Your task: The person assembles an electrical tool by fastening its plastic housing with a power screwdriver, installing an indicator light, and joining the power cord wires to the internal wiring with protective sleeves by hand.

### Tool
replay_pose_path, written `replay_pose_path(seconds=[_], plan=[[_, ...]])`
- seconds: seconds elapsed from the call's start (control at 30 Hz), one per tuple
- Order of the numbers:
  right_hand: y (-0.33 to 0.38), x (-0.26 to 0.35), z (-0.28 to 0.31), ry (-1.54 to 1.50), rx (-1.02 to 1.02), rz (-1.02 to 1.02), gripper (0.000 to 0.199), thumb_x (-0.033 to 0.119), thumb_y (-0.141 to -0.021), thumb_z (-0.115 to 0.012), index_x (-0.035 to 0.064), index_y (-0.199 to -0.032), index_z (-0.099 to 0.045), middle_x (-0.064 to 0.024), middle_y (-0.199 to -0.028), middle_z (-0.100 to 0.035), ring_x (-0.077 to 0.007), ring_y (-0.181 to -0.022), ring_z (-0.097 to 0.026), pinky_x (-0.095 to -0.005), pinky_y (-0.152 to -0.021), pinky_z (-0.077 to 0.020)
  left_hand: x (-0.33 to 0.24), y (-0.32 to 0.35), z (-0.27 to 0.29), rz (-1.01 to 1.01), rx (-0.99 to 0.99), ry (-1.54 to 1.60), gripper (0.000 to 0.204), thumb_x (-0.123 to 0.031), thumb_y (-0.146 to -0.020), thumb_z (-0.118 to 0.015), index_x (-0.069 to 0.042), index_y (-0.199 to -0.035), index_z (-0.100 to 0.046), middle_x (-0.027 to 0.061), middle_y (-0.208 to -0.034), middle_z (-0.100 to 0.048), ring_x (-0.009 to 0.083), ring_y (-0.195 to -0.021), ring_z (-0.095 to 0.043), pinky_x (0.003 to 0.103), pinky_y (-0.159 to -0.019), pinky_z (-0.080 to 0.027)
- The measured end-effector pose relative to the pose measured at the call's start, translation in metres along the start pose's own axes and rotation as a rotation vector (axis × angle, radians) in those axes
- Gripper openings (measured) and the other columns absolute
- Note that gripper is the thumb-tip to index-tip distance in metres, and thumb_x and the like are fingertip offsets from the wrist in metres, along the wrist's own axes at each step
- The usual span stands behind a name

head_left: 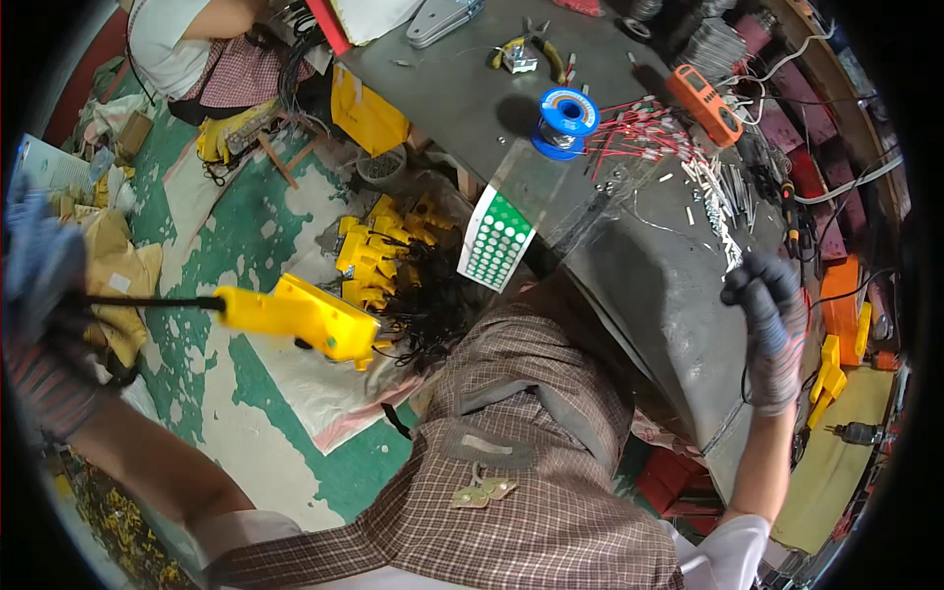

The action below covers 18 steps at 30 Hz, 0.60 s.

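My left hand (44,285), in a blue-grey glove and smeared by motion, is closed round the black cable (157,302) of a yellow plastic device (305,320). The device hangs sideways in the air over the floor. My right hand (772,320), in a grey striped glove, is above the right side of the grey table (649,285). Its fingers are curled together near the lower end of a spread of small white tubes (723,206); whatever they pinch is too small to tell. Red wires (629,133) lie just beyond.
A blue solder spool (568,113), yellow-handled pliers (516,49) and an orange meter (705,103) are on the table. A green-dotted sheet (497,239) overhangs its edge. Several yellow devices (369,256) are heaped on the floor. Another person (187,49) sits at the upper left.
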State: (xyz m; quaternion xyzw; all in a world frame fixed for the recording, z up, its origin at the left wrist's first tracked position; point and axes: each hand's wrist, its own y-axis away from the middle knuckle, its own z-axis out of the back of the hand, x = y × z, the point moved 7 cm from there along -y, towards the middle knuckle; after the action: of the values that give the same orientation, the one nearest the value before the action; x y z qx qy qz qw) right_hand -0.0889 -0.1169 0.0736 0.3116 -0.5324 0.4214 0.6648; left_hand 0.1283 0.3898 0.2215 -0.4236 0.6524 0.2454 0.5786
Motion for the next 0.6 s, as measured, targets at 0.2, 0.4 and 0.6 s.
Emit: replay_pose_path(seconds=[0.2, 0.4, 0.6], plan=[[0.047, -0.068, 0.016, -0.052, -0.095, -0.134, 0.027, 0.020, -0.090, -0.064, 0.0000, -0.109, -0.063, -0.0070, -0.086, -0.065, -0.0144, -0.078, -0.061, -0.0291, -0.075, -0.0488, 0.226, 0.049, 0.160, 0.143, -0.874, 0.177, 0.024, -0.017, -0.078, -0.078, -0.013, -0.072, -0.055, -0.0001, -0.064, -0.054, 0.0165, -0.055, -0.053, 0.035, -0.072, -0.053], [0.072, -0.101, 0.037, -0.100, -0.207, -0.244, 0.026, 0.018, -0.090, -0.063, 0.0000, -0.109, -0.062, -0.0050, -0.086, -0.064, -0.0125, -0.076, -0.060, -0.0262, -0.073, -0.0487, 0.421, 0.105, 0.262, 0.287, -0.925, 0.166, 0.022, -0.021, -0.076, -0.081, -0.015, -0.079, -0.060, 0.0000, -0.074, -0.060, 0.0125, -0.063, -0.056, 0.026, -0.054, -0.044], [0.093, -0.109, 0.044, -0.137, -0.350, -0.254, 0.025, 0.015, -0.091, -0.062, 0.0000, -0.111, -0.062, -0.0045, -0.086, -0.064, -0.0115, -0.078, -0.060, -0.0245, -0.073, -0.0487, 0.569, 0.173, 0.225, 0.666, -0.947, -0.210, 0.032, -0.038, -0.086, -0.069, -0.011, -0.102, -0.062, -0.0009, -0.090, -0.062, 0.0121, -0.075, -0.051, 0.027, -0.069, -0.041]])
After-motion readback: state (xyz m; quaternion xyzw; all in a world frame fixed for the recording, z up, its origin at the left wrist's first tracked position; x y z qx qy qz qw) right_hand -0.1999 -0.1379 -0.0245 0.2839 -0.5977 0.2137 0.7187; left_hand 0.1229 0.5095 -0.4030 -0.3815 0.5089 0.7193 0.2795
